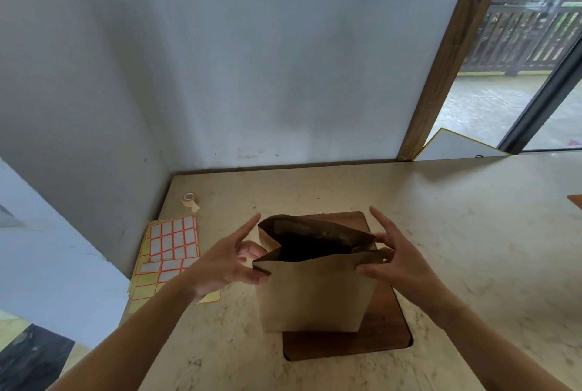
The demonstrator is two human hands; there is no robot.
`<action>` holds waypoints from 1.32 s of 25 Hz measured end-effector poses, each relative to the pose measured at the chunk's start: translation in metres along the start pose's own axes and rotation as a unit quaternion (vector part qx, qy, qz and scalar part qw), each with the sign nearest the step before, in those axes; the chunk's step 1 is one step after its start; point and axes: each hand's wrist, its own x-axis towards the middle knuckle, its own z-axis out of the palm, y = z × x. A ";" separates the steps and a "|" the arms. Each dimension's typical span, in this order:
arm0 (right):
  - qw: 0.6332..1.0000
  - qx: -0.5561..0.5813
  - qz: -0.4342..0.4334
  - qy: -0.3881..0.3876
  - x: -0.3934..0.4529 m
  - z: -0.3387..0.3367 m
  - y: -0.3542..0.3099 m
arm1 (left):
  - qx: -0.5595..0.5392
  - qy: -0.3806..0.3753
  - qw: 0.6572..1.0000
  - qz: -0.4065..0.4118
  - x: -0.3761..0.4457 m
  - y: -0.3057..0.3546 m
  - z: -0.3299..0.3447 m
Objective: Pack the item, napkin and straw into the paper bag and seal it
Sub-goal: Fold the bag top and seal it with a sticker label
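A brown paper bag [315, 293] stands upright on a dark wooden board [387, 337], its mouth open and its inside dark. My left hand [226, 261] pinches the bag's left top corner between thumb and fingers, the forefinger pointing up. My right hand [396, 255] pinches the right top corner in the same way. What lies inside the bag is hidden in shadow. No item, napkin or straw shows outside it.
Sheets of red-bordered white labels [171, 245] lie left of the bag. A small roll of tape [190, 200] sits near the wall corner. The beige stone counter [472, 233] stretches right. A white wall stands behind, and a framed board [459, 145] leans at the back right.
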 end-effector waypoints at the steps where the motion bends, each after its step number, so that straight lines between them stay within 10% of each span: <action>1: 1.000 -0.024 -0.009 0.008 0.001 0.001 0.000 | 0.020 0.000 1.000 0.005 0.002 -0.001 -0.001; 17: 0.997 -0.033 0.014 0.073 0.012 0.021 0.015 | -0.023 0.226 0.973 0.037 0.007 -0.017 0.039; 23: 0.888 -0.406 -0.193 0.093 0.006 0.030 0.021 | 0.236 0.255 0.935 0.077 0.018 -0.018 0.044; 33: 0.842 -0.478 -0.243 -0.064 0.016 0.057 0.000 | 0.490 0.116 0.839 0.206 0.023 -0.013 0.050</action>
